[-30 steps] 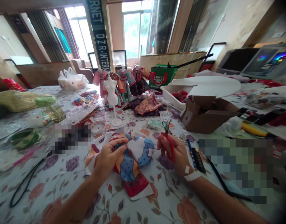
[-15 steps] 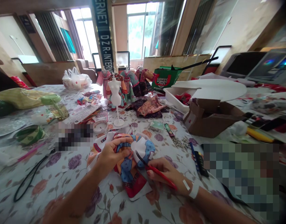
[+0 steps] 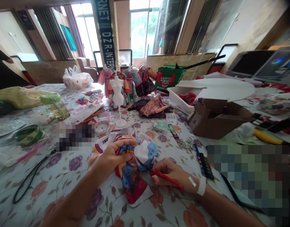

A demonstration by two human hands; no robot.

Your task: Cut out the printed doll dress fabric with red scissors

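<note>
My left hand point(image 3: 120, 154) pinches a bunched piece of printed fabric point(image 3: 128, 176), blue, orange and white with a red border, thumb on top. Most of its fingers are hidden behind the cloth. To the right, my right hand point(image 3: 169, 173) is closed around small red-handled scissors point(image 3: 168, 180). Their dark blade points left and lies against the blue and white part of the cloth. Just beyond my hands stands a small white dress-form mannequin point(image 3: 117, 91) on a round base.
Dressed miniature mannequins point(image 3: 130, 82) stand at the back beside a green bag point(image 3: 169, 77). An open cardboard box point(image 3: 218, 121) sits to the right, near scattered metal bits point(image 3: 185, 144). Left are a green tape roll point(image 3: 30, 135) and a lidded jug point(image 3: 56, 107).
My right hand and the scissors have shifted slightly right and down, and the blade has moved lower on the cloth. The left hand keeps its grip. At far left, a dark sleeve shows more.
</note>
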